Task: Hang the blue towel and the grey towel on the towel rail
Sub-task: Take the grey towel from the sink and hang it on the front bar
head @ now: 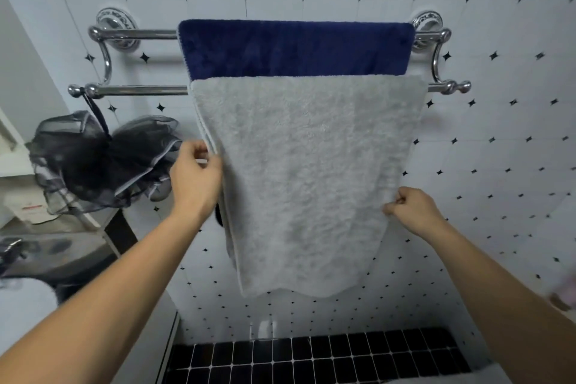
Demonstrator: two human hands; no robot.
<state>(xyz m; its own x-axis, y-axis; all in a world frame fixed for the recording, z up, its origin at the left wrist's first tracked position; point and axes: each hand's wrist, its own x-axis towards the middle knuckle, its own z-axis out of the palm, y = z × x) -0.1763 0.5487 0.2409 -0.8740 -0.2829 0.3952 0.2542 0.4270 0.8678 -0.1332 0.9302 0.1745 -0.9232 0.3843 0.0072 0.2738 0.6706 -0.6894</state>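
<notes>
soft, fluffy grey towel [307, 178] draped over the lower bar of the towel rail [137, 91], pinched at both side hems: left hand [195, 174] at 9 o'clock, right hand [410, 208] at 4. light, limp, best tugged by edges. beyond, at 12, blue towel [296, 48] already over the upper bar.

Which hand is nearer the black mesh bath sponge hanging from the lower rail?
Left. The left hand is right beside the black mesh bath sponge; the right hand is across the grey towel.

- Blue towel [296, 48]: lower part hidden behind grey towel [305, 181].
- Towel rail [137, 90]: both bars' middle sections covered by towels.
- Left hand [196, 178]: fingertips concealed behind the grey towel's edge.
- Items at far left and right edge: blurred, unidentifiable.
</notes>
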